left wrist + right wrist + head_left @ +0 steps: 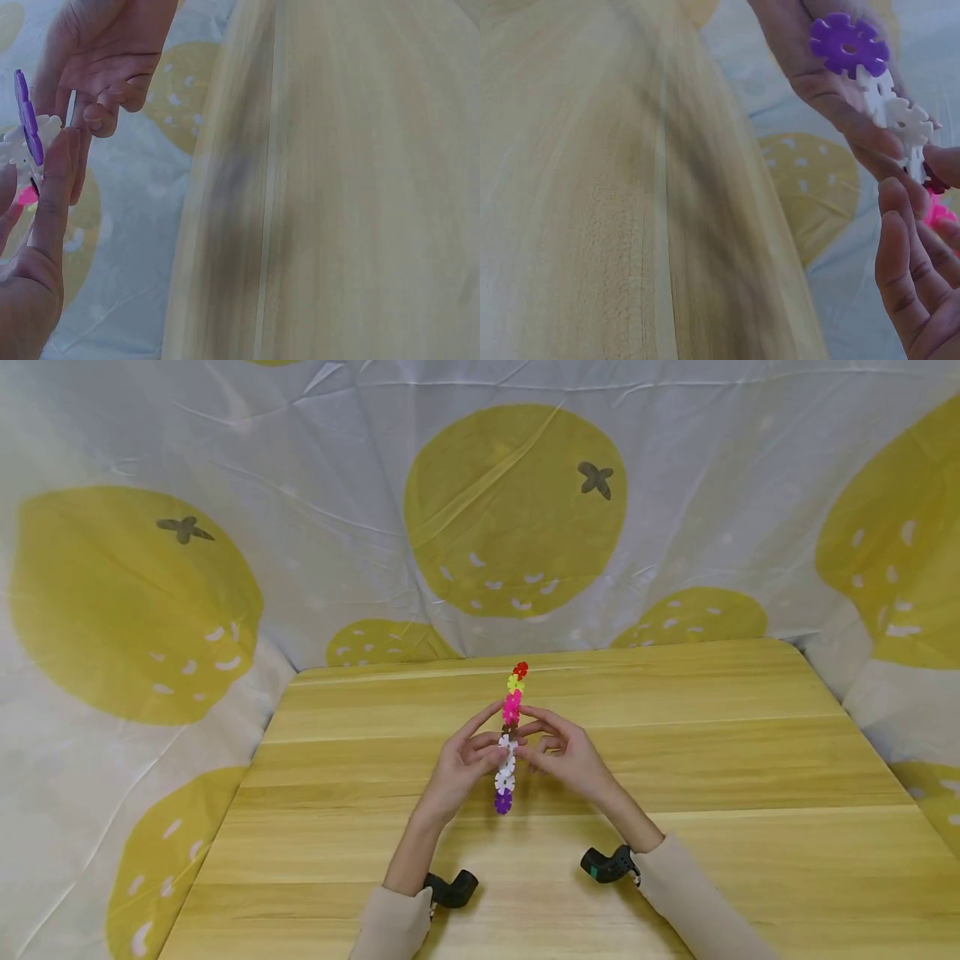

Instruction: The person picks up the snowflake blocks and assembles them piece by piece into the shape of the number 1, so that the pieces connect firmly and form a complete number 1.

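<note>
A chain of interlocking snowflake discs hangs over the table between the two hands, its length running away from the person. From far to near, it shows a red disc (pixel 521 670), a yellow disc (pixel 515 685), pink discs (pixel 512 702), a brown disc (pixel 510 729), white discs (pixel 505 782) and a purple disc (pixel 503 802). The left hand (pixel 461 764) pinches the chain's middle from the left, its thumb at the white discs. From the right, the right hand (pixel 568 758) holds the same stretch, thumb by the white part, index finger near the pink. Fingers partly hide the joints there.
The wooden table (pixel 300 827) reaches from the person to a hanging cloth (pixel 337 527) with yellow fruit prints. A black wrist device (pixel 453 889) is at the left wrist, and another black device (pixel 606 865) at the right.
</note>
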Available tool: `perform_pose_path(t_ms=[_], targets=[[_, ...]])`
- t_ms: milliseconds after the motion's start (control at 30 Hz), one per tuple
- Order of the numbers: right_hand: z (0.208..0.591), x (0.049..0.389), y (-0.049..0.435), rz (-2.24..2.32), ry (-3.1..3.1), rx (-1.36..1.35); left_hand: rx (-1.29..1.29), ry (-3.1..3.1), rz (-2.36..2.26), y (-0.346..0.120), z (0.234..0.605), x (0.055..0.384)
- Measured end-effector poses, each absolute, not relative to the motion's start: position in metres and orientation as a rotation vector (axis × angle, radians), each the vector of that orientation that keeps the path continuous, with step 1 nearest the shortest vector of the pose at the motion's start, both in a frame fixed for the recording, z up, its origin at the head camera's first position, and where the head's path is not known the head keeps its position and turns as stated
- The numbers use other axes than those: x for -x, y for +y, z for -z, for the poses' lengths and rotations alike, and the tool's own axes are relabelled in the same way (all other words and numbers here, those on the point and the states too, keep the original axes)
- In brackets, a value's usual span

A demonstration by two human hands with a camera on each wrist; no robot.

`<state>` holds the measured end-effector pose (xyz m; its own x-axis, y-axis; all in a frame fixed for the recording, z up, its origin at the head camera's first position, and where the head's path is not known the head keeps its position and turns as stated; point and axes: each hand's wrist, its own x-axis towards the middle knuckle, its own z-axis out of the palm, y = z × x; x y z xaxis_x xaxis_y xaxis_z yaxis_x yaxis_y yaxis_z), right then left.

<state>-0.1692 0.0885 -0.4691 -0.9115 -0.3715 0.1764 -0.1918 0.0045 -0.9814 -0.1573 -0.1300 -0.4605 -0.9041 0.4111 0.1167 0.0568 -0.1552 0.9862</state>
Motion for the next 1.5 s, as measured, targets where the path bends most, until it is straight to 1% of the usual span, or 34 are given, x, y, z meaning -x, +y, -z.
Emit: perform_pose_path(t_ms=[333, 500, 867, 1267, 1500], targets=[[0.471, 0.168, 0.089, 2.067, 2.233, 0.536, -0.56, 1.844, -2.146, -0.124, 0.463, 0.161], [0.474, 0.17, 0.091, 2.056, 2.274, 0.489, -0.556, 1.98, -2.045, -0.122, 0.464, 0.162], [0.484, 0.174, 0.092, 1.884, 2.395, 0.466, -0.436, 2.303, -1.793, -0.115, 0.47, 0.167], [0.496, 0.175, 0.091, 1.804, 2.396, 0.463, -0.25, 2.199, -1.842, -0.106, 0.478, 0.171], [0.499, 0.176, 0.091, 1.835, 2.349, 0.397, -0.256, 2.226, -1.773, -0.106, 0.481, 0.17]])
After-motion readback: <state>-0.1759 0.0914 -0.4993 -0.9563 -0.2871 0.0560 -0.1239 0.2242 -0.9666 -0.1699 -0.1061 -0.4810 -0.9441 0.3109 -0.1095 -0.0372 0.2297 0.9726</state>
